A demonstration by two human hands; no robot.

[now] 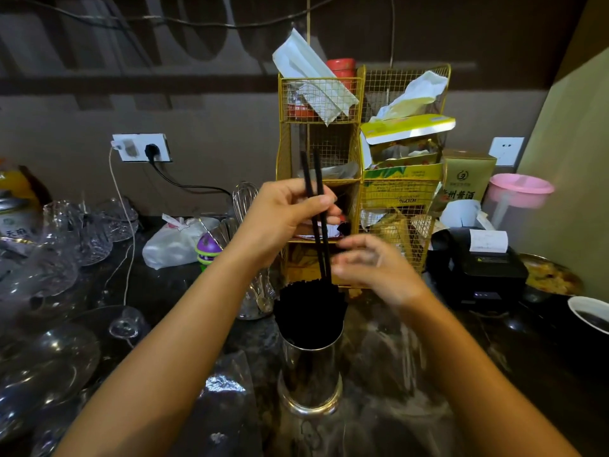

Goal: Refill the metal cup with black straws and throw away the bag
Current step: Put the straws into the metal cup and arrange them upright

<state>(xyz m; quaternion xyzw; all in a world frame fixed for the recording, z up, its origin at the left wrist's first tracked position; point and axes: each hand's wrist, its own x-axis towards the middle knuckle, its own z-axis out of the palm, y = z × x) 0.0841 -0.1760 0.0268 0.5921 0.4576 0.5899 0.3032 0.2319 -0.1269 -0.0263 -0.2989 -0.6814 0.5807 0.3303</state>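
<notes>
A tall metal cup (309, 371) stands on the dark counter at centre, packed with a thick bunch of black straws (309, 308). My left hand (283, 219) pinches two black straws (313, 179) above the cup; they stand nearly upright and their lower ends reach the bunch. My right hand (375, 268) hovers just right of those straws, blurred, its fingers loosely apart with nothing seen in them. A clear crinkled plastic bag (227, 384) lies on the counter left of the cup.
A gold wire rack (362, 179) with boxes and papers stands right behind the cup. Several glasses (66, 258) crowd the left side. A whisk (245, 196) and a white bag (178, 239) sit at back left. A black receipt printer (478, 265) and bowls are at right.
</notes>
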